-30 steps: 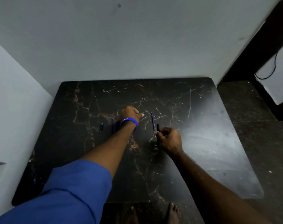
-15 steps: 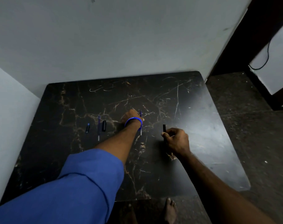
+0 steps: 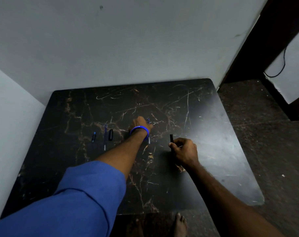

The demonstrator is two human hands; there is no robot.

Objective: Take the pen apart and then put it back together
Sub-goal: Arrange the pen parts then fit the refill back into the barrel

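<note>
Since the earlier frame the black barrel (image 3: 171, 138) had been carried to the right, away from the refill (image 3: 148, 134), and the gap between them had widened. Nearest, the right hand (image 3: 183, 151) was curled shut around the barrel's lower part, its open end pointing away over the dark marble table (image 3: 213, 134). Beyond and left of the barrel, the left hand (image 3: 139, 124) was pressed down over the thin refill; whether it was pinched or merely covered could not be told. For a clean reassembly, the refill should be lifted by its middle and fed straight into the barrel. Farther left of the barrel, a black cap (image 3: 110, 134), a second blue refill (image 3: 105, 136) and a small blue piece (image 3: 93, 137) were laid apart. Tips and threads were too dim to be made out.
</note>
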